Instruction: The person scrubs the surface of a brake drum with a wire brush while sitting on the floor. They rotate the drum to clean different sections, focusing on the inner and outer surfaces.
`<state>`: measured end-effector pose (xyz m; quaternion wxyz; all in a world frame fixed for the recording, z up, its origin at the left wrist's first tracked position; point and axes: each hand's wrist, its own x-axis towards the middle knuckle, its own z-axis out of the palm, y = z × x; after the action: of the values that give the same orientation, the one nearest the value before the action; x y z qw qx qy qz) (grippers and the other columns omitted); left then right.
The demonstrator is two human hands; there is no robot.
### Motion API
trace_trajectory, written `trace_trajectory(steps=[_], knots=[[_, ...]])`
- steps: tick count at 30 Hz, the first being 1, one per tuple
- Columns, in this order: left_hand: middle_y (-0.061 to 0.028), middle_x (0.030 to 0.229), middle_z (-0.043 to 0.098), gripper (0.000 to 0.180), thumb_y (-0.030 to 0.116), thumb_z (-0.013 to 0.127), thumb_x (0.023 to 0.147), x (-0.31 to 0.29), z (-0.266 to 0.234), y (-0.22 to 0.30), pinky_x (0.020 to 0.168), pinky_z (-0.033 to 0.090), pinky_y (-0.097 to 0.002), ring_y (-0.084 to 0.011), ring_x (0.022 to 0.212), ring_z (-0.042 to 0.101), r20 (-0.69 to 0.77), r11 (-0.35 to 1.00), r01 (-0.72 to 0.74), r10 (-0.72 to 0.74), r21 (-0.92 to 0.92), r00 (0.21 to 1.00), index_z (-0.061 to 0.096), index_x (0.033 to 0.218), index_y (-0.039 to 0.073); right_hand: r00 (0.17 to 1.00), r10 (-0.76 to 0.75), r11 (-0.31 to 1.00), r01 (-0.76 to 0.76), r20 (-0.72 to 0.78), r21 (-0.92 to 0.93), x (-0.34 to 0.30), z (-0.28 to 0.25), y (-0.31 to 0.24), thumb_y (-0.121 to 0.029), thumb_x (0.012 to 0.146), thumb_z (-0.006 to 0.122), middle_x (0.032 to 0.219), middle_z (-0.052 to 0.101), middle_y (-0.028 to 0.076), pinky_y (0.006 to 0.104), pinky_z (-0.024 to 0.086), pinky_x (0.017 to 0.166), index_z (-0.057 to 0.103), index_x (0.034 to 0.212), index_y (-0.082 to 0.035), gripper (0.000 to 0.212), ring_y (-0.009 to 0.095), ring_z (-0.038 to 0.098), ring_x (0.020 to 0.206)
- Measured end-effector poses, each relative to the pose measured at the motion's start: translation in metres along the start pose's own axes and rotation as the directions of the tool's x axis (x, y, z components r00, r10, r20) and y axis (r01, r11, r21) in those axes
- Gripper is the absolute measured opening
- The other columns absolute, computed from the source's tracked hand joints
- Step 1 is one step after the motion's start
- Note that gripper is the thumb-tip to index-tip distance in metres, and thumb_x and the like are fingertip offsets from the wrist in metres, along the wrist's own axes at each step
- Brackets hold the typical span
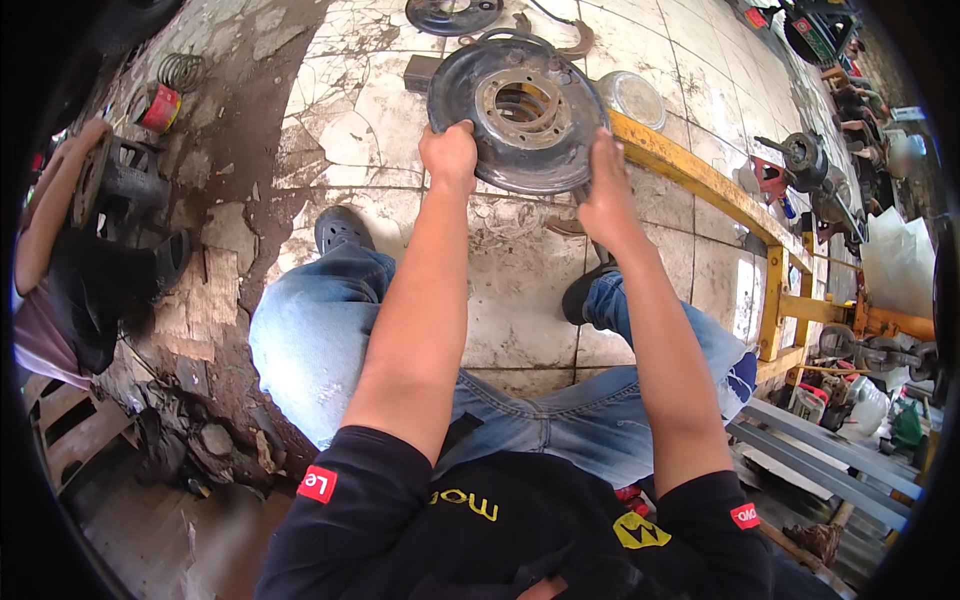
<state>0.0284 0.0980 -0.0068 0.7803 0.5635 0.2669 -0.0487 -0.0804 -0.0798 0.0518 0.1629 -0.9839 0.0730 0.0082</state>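
Both my hands hold a round black brake backing plate above the tiled floor, between and beyond my knees. It has a bolt-holed ring around a central opening. My left hand grips its left edge, thumb over the face. My right hand presses against its right rim, fingers stretched upward along it and partly hidden. A curved brake shoe lies beyond the plate, near a second dark round plate. Another curved piece lies below, by my right wrist.
A yellow metal frame runs along the right, beside a clear round container. A dark block sits left of the plate. At left, another person's hand rests on a metal part. A hub assembly stands far right.
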Motion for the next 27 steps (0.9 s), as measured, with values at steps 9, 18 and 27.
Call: trace_trajectory(steps=[9,18,27], knots=[[-0.0194,0.111,0.065,0.038,0.000,0.063,0.082,-0.001,-0.003,-0.001,0.087,0.050,-0.0401,-0.0287,0.096,0.064,0.021,0.987,0.050,-0.047,-0.153,0.999,0.056,0.119,-0.005,0.990,-0.049,0.999,0.048,-0.131,-0.005,-0.039,0.023,0.004,0.009,0.081,0.051,0.158,0.027,0.022,0.0536,0.019,0.120,0.024,0.153,-0.001,0.078,0.037,0.021,0.149],[-0.0188,0.111,0.065,0.037,0.000,0.061,0.084,-0.010,0.005,0.009,0.087,0.051,-0.0414,-0.0286,0.095,0.064,0.014,0.998,0.002,-0.001,-0.066,1.000,0.056,0.120,-0.005,0.980,-0.177,0.963,0.153,-0.088,-0.222,0.007,0.035,0.007,0.000,0.090,0.044,0.157,0.031,0.015,0.0580,0.022,0.117,0.032,0.151,-0.005,0.062,0.037,0.024,0.147],[-0.0174,0.111,0.065,0.037,0.001,0.061,0.085,-0.006,0.004,0.002,0.085,0.052,-0.0413,-0.0282,0.095,0.064,0.024,0.998,0.023,-0.021,-0.066,0.999,0.057,0.120,-0.007,0.910,-0.409,0.907,0.397,-0.067,-0.140,-0.039,0.066,-0.013,0.015,0.084,0.041,0.162,0.023,0.011,0.0494,0.014,0.123,0.025,0.155,-0.009,0.076,0.027,0.017,0.151]])
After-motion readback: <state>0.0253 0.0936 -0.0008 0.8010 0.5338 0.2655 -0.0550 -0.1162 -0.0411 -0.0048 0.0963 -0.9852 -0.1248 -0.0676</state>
